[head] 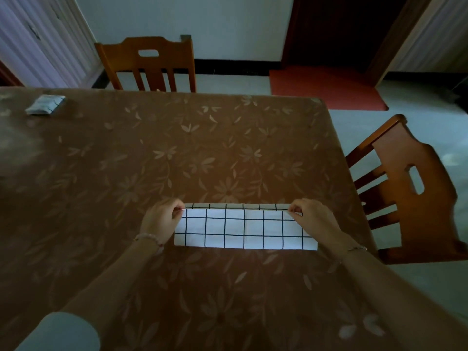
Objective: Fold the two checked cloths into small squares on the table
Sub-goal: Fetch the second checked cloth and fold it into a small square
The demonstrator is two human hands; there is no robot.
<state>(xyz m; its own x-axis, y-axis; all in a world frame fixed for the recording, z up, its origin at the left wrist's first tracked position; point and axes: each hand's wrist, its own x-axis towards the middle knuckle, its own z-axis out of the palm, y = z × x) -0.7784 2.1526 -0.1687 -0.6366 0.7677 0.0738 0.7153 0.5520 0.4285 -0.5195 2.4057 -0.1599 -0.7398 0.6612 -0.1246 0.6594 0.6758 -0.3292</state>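
Note:
A white cloth with a black check (244, 228) lies on the table as a long, narrow folded strip, its long side running left to right. My left hand (162, 220) pinches the strip's far left corner. My right hand (312, 219) pinches the far right corner. The top layer's far edge sits a little short of the layer beneath, which shows as a thin checked band. A small folded grey-white cloth (45, 105) lies at the table's far left; its pattern is too dim to make out.
The table (177, 153) carries a brown covering with a pale flower print. One wooden chair (149, 64) stands at the far side, another (410, 191) at the right. A red mat (326, 87) lies on the floor by a dark doorway.

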